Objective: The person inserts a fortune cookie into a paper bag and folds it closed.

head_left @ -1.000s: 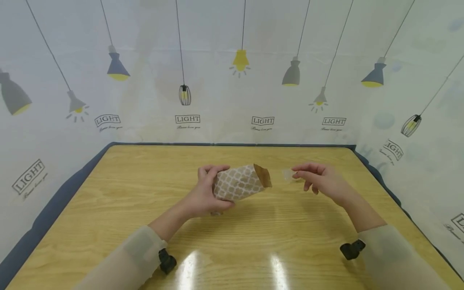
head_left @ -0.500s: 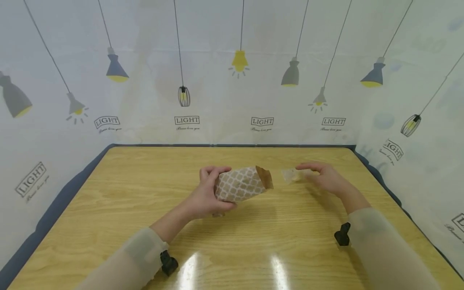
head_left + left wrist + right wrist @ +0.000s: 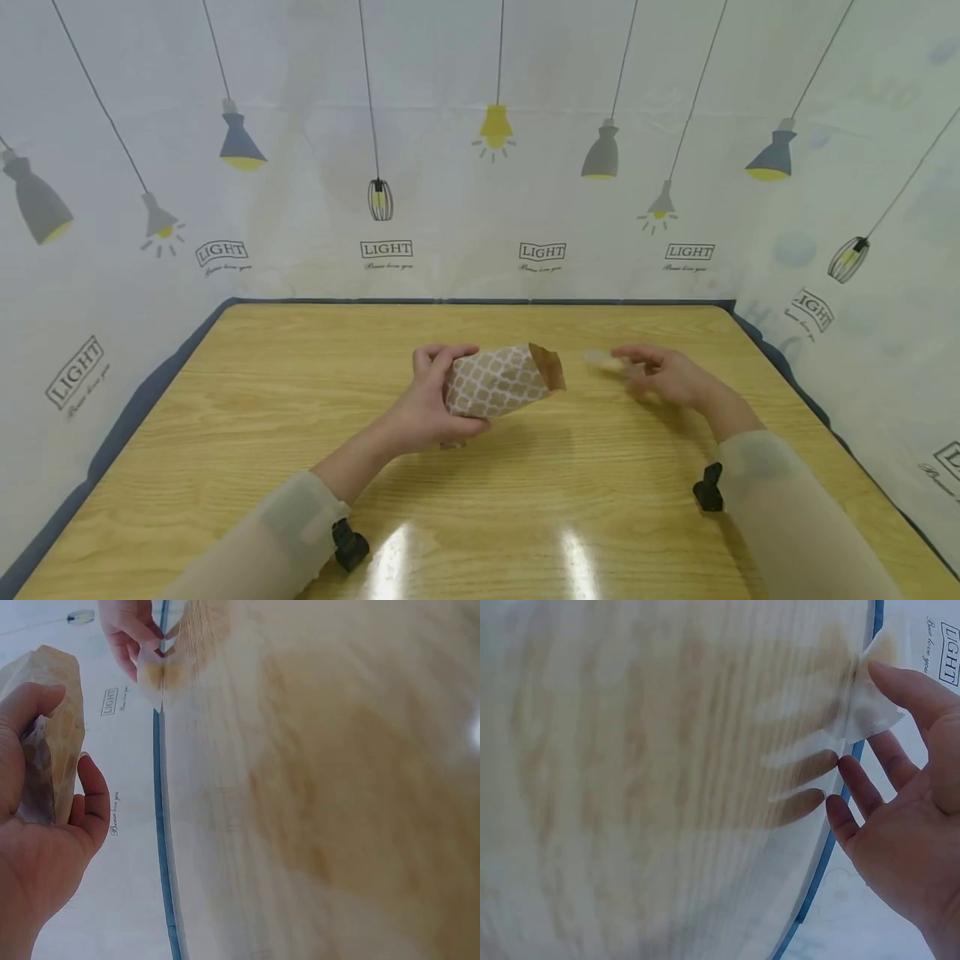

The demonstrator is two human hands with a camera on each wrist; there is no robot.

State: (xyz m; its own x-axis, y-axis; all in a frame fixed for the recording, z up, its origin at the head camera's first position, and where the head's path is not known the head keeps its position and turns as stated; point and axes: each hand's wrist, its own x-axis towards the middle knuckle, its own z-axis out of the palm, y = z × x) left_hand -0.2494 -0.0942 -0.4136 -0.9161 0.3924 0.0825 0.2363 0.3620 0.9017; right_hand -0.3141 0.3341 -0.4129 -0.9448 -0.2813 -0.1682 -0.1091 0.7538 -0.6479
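My left hand (image 3: 427, 400) grips a paper bag (image 3: 495, 382), tan with a white lattice print, tilted so its open brown mouth points right. Thumb and fingers wrap the bag's closed end in the left wrist view. To the right of the mouth, my right hand (image 3: 667, 375) pinches a small translucent packet (image 3: 597, 357) close over the table. The right wrist view shows the packet's serrated edge under the thumb (image 3: 907, 686), while the other fingers spread loosely below. Something yellowish shows through the packet (image 3: 152, 675) in the left wrist view. The bag's inside is hidden.
The glossy wooden table (image 3: 480, 500) reflects the hands and ceiling lights. A dark blue strip (image 3: 480, 301) edges it along the back and sides. Behind stand white sheets (image 3: 450, 167) printed with hanging lamps. Black wrist cameras (image 3: 349, 543) sit at both cuffs.
The right forearm has shifted slightly left, and its hand has lowered toward the table with the packet. The packet has turned nearly edge-on in the head view. The left hand and bag have barely moved.
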